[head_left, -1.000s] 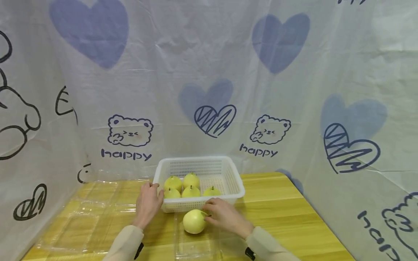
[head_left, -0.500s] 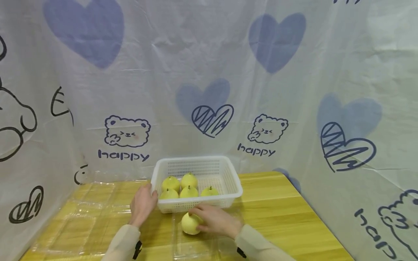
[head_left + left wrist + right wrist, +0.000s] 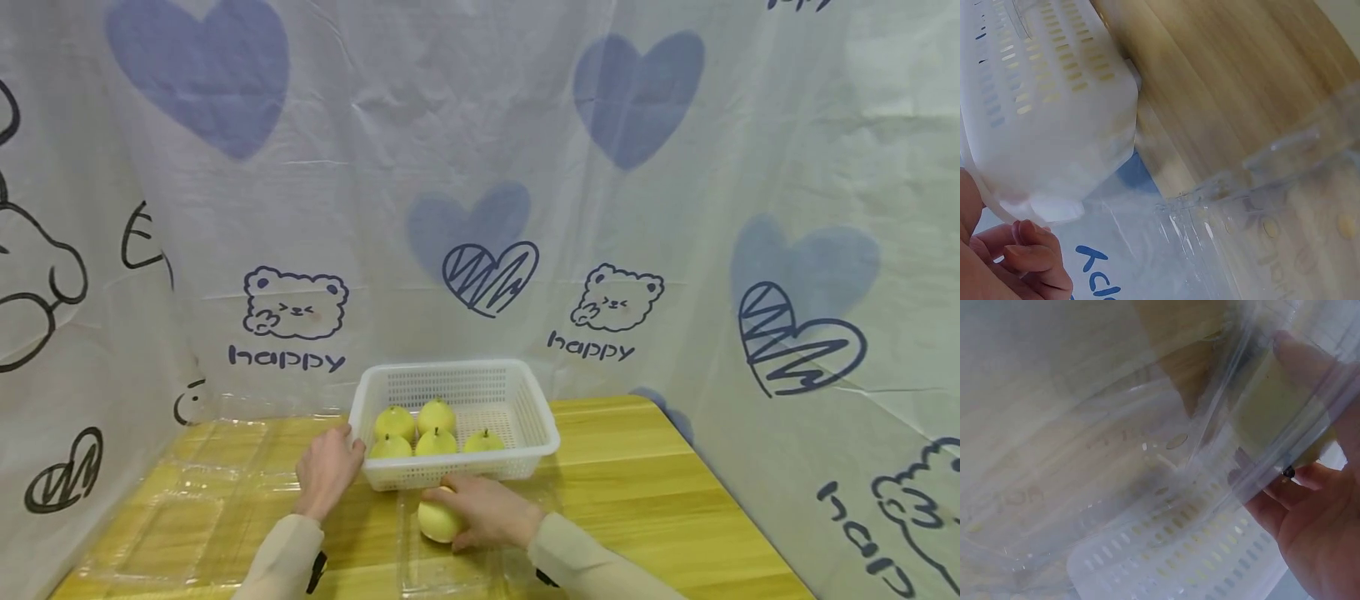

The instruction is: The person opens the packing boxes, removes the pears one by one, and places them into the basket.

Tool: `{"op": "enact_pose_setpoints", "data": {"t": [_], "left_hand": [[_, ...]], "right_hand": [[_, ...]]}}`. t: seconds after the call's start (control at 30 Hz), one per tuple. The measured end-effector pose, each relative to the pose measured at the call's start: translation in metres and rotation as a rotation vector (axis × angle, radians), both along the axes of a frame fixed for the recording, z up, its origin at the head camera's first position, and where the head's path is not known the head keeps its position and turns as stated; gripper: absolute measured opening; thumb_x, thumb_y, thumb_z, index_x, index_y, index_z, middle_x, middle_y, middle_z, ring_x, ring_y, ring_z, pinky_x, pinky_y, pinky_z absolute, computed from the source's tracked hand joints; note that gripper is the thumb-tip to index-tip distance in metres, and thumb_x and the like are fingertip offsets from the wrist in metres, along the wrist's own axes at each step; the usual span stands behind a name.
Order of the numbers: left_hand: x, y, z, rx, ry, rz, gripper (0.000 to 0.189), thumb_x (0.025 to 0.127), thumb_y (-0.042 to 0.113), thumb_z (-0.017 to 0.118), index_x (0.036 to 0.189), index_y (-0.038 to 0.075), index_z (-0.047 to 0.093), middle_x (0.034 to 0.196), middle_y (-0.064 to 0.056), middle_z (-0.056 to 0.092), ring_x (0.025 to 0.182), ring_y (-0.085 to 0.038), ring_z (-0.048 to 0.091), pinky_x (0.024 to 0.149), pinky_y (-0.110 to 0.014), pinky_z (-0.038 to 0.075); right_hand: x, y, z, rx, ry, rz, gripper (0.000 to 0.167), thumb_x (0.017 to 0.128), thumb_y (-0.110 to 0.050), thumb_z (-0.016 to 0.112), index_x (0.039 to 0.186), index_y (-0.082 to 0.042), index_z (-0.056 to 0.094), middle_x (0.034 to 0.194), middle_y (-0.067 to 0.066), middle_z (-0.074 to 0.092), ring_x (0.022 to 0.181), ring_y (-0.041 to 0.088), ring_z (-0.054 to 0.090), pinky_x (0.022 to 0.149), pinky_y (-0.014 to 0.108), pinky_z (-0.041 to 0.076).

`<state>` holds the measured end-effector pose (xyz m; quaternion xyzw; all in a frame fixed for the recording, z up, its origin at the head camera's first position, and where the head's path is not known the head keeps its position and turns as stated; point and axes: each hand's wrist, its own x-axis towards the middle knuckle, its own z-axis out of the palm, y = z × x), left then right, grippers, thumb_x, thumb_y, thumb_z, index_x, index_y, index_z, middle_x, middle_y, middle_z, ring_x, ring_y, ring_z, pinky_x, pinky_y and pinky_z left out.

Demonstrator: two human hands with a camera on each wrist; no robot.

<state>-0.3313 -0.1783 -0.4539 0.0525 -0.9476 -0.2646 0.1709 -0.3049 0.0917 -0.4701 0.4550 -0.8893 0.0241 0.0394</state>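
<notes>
In the head view my right hand (image 3: 491, 510) grips a round yellow-green pear (image 3: 438, 523), fingers over its top and thumb on the near side. The pear is at a clear plastic box (image 3: 427, 577) in front of the white basket (image 3: 405, 477). The right wrist view shows the same pear (image 3: 1269, 412) behind the box's clear wall, with its dark stem end turned toward the fingers. My left hand (image 3: 327, 471) holds the basket's left rim; in the left wrist view its curled fingers (image 3: 1035, 253) lie right at that rim. Several pears (image 3: 437, 442) sit in the basket's left and front part.
More clear plastic boxes (image 3: 172, 533) lie on the wooden table (image 3: 637, 500) to the left, hard to make out against the wood. A white curtain (image 3: 480, 108) with hearts and bears hangs behind the table and at both sides.
My right hand has gone from touching the pear's stem side to a grip around it, and the pear has tilted. The left hand has shifted slightly outward along the basket's left side.
</notes>
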Motion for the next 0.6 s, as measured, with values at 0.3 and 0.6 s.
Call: {"op": "enact_pose_setpoints", "data": {"t": [0.3, 0.6], "left_hand": [[0.002, -0.001, -0.003, 0.024, -0.013, 0.005, 0.045, 0.092, 0.022, 0.057, 0.131, -0.001, 0.059, 0.098, -0.022, 0.068, 0.056, -0.020, 0.052, 0.044, -0.030, 0.038], [0.003, 0.000, -0.001, 0.027, -0.039, 0.008, 0.048, 0.093, 0.025, 0.056, 0.135, 0.000, 0.056, 0.093, -0.021, 0.067, 0.055, -0.021, 0.051, 0.044, -0.031, 0.038]], "right_hand": [[-0.002, -0.007, -0.002, 0.012, -0.041, -0.087, 0.081, 0.069, -0.037, 0.083, 0.141, -0.030, 0.049, 0.125, -0.002, 0.057, 0.105, 0.012, 0.059, 0.089, 0.030, 0.051], [0.002, 0.004, 0.000, -0.085, -0.040, -0.081, 0.086, 0.069, -0.037, 0.081, 0.146, -0.035, 0.042, 0.131, 0.001, 0.053, 0.113, 0.014, 0.055, 0.090, 0.032, 0.050]]}}
